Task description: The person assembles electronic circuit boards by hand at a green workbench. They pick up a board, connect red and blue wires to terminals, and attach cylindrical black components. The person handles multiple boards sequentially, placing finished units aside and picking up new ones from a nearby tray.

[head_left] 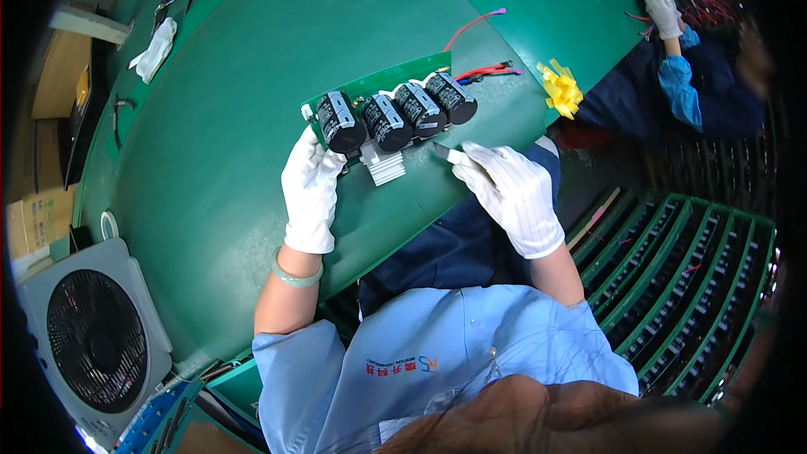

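A green circuit board stands on its edge over the green table, with several large black capacitors along its near side. A finned silver heat sink sticks out below them. My left hand, in a white glove, is closed on the board's left end. In the white-gloved right hand a small flat tool with a dark tip is pinched; its exact kind is too small to tell. The tip points at the board's lower right side, slightly apart from it. Red and blue wires trail from the board's right end.
Yellow ribbon-like bundles lie at the table's right edge and far side. A grey fan stands at lower left. A white glove rests far left. At upper right a co-worker's gloved hand handles wires. Green slotted racks stand at right.
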Demonstrator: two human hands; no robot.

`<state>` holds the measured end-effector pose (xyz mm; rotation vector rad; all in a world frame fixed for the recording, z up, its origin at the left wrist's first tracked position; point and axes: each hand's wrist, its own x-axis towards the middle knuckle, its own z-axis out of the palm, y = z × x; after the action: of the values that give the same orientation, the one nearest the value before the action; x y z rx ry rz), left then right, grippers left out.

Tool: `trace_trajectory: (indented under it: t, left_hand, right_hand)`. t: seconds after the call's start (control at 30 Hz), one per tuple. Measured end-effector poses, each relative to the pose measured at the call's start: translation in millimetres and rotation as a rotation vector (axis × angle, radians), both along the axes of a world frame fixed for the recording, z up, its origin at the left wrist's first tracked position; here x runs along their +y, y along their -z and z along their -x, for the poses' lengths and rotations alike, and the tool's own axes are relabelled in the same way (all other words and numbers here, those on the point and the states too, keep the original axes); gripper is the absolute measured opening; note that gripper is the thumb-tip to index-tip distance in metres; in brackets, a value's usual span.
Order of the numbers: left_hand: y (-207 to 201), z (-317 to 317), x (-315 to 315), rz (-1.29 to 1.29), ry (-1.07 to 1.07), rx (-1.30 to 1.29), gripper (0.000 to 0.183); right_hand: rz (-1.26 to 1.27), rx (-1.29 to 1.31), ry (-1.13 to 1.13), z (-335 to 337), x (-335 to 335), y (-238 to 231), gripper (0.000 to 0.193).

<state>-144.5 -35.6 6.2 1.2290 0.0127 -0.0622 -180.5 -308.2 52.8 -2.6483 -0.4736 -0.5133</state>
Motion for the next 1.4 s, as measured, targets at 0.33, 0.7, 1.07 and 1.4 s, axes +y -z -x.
trace_trajectory:
  t: [0.33, 0.7, 1.07, 1.4]
  left_hand:
    - [-9, 15, -7, -0.122, -0.037, -0.086, 0.046]
    - [-14, 17, -14, -0.094, -0.087, -0.095, 0.047]
    - [-8, 20, -10, -0.125, -0.114, -0.145, 0.046]
    - [-4, 19, -7, -0.182, -0.088, -0.146, 0.059]
  right_hand:
    - [0.097, -0.021, 0.09, -3, 21, -6, 0.022]
    - [0.057, -0.049, 0.135, 2, 22, 0, 0.018]
    - [0.071, -0.066, 0.135, 7, 27, 11, 0.02]
    - [0.061, -0.067, 0.145, 6, 24, 9, 0.019]
